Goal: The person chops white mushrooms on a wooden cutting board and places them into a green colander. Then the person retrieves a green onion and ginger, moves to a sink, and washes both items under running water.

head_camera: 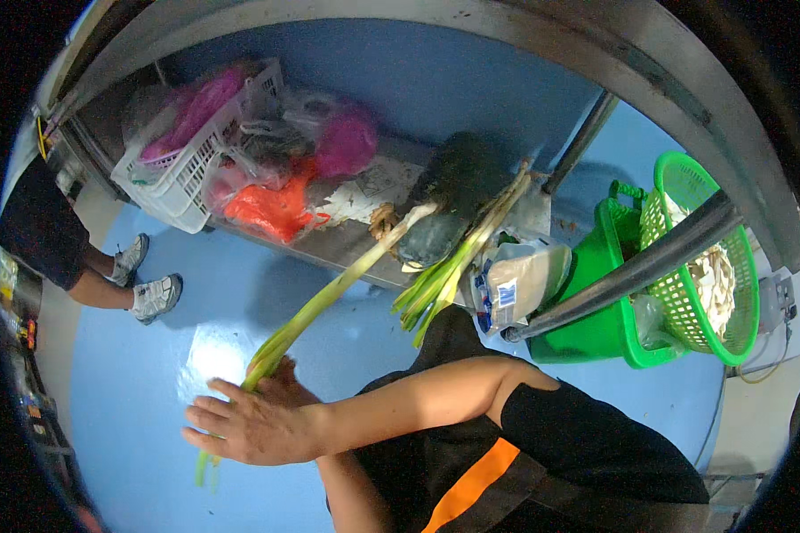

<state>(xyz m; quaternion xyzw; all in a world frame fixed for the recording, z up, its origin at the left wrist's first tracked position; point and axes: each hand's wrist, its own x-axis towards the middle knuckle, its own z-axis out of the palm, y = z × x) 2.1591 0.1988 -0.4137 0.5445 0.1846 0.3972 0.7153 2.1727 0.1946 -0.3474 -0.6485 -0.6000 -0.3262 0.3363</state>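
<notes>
A long leek-like green onion [333,293] slants across the view, its white root end up and to the right. My left hand [283,383] is around its green part and is largely hidden behind my right hand [253,426]. My right hand lies over the leaves, fingers pointing left, with the thumb and palm out of sight. Leaf ends [201,470] hang below it. Several more green onions [467,256] lie in a bunch on the low metal shelf [333,250], beside a dark winter melon [433,236].
A white plastic crate [193,173], an orange-red bag [273,206] and a purple bag [347,143] sit at the shelf's left. On the right are a clear package [523,280], a green bin [573,300] and a green basket [707,266]. Another person's shoes [157,296] stand on the blue floor [133,386].
</notes>
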